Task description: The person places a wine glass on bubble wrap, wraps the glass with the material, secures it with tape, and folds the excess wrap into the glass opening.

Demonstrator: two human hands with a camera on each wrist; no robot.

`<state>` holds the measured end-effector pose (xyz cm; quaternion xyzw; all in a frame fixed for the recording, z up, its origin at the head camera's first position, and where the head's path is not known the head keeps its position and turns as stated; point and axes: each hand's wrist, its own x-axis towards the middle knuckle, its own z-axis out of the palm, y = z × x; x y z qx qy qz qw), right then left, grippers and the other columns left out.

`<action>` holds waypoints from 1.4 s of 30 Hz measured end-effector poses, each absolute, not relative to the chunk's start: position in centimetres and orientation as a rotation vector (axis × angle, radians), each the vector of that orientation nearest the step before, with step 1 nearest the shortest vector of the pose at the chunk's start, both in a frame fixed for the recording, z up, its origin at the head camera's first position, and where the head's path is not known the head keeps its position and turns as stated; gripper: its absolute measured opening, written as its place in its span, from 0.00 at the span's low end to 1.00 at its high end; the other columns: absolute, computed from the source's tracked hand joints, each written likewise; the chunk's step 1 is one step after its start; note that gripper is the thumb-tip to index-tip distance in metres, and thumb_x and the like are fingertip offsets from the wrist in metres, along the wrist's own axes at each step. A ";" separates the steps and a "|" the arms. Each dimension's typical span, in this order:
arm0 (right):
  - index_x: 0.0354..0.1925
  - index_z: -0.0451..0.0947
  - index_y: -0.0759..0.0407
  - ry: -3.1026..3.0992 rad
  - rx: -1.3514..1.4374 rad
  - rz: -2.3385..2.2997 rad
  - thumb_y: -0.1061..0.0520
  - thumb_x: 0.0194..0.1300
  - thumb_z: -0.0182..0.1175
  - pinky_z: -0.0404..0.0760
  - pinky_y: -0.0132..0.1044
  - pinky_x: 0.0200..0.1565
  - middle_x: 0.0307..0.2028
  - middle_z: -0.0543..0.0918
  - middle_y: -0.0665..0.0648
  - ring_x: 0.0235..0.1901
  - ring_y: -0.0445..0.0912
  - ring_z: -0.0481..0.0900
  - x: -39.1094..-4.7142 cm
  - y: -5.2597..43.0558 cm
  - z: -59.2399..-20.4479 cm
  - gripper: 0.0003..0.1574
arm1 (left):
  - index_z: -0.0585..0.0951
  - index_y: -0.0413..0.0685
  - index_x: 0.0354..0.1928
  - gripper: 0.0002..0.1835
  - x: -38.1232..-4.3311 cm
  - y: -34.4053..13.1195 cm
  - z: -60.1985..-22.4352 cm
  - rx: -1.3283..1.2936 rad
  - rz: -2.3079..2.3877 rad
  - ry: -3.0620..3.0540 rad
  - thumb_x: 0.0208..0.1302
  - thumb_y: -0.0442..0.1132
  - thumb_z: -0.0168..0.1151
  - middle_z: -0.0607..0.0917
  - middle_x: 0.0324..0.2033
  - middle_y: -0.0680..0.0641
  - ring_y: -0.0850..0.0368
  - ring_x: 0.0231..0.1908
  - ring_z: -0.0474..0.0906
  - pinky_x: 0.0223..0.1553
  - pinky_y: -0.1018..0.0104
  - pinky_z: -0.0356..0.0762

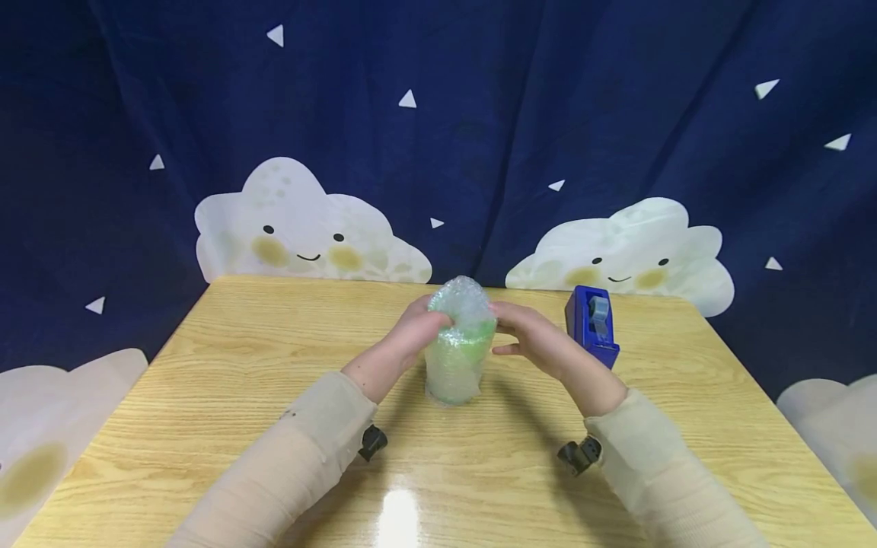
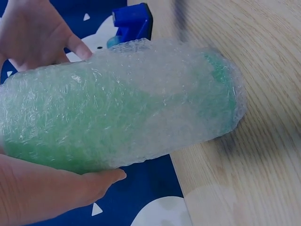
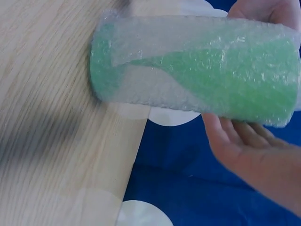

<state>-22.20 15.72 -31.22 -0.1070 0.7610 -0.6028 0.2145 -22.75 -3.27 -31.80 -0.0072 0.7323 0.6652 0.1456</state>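
A green cylinder in clear bubble wrap [image 1: 460, 354] stands upright on the wooden table; the wrapping hides what kind of thing it is. My left hand [image 1: 416, 329] holds its upper left side, thumb on the near face. At the upper right, my right hand [image 1: 530, 333] touches the wrap with its fingertips, and the thumb stands apart from it. The left wrist view has the wrapped cylinder [image 2: 127, 103] across it, with the left hand [image 2: 51, 190] along one side. In the right wrist view, the right hand's [image 3: 249, 153] fingers pass partly behind the cylinder.
A blue tape dispenser [image 1: 592, 327] with a roll of tape stands on the table [image 1: 274, 365], to the right beyond my right forearm. Behind the table's far edge hangs a dark blue curtain [image 1: 466, 137] printed with clouds and white triangles.
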 end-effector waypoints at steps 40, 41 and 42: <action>0.46 0.68 0.69 2.599 0.050 -1.284 0.62 0.59 0.55 0.84 0.40 0.37 0.41 0.73 0.60 0.39 0.48 0.75 -23.2 13.0 -29.8 0.16 | 0.67 0.44 0.64 0.27 -23.0 -3.5 -32.3 0.102 1.844 2.094 0.63 0.41 0.53 0.71 0.62 0.44 0.47 0.64 0.64 0.68 0.48 0.56; 0.47 0.67 0.69 2.560 0.041 -1.304 0.61 0.60 0.55 0.84 0.40 0.38 0.42 0.73 0.60 0.41 0.48 0.75 -23.2 13.1 -29.7 0.18 | 0.68 0.44 0.64 0.27 -23.0 -3.4 -32.4 0.091 1.848 2.098 0.62 0.40 0.53 0.72 0.62 0.44 0.47 0.64 0.64 0.68 0.49 0.57; 0.48 0.66 0.68 2.517 0.036 -1.326 0.60 0.61 0.54 0.84 0.39 0.39 0.43 0.73 0.60 0.42 0.49 0.74 -23.2 13.3 -29.6 0.19 | 0.68 0.44 0.64 0.27 -23.1 -3.4 -32.3 0.080 1.854 2.103 0.62 0.39 0.53 0.72 0.61 0.44 0.47 0.64 0.65 0.68 0.49 0.57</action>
